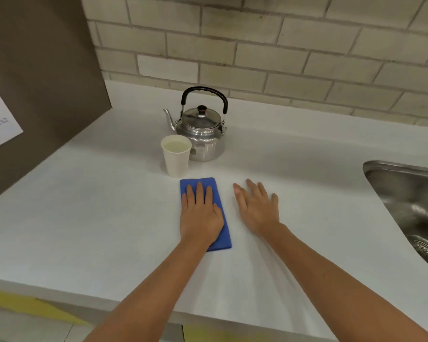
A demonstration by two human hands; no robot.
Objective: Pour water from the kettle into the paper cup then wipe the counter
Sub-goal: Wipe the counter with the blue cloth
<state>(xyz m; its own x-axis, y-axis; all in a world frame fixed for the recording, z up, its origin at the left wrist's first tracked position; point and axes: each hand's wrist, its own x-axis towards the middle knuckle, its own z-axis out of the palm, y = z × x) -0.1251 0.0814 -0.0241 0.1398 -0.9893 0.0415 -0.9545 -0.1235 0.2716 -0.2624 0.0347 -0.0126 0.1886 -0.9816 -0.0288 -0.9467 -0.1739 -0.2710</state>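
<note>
You are pressing left hand (201, 213) flat, fingers apart, on blue cloth (220, 218) lying on desk (84, 218) near full cup (176, 155). Right hand (257, 206) resting open, holding nothing. Cloth looking soft, light, bendy; keep palm on top. Cup tipping easily.

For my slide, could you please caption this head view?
Left hand flat on blue cloth, right hand beside it, before filled paper cup and kettle.

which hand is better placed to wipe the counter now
Left. The left hand lies flat on the blue cloth; the right hand rests on the bare counter beside it.
</note>
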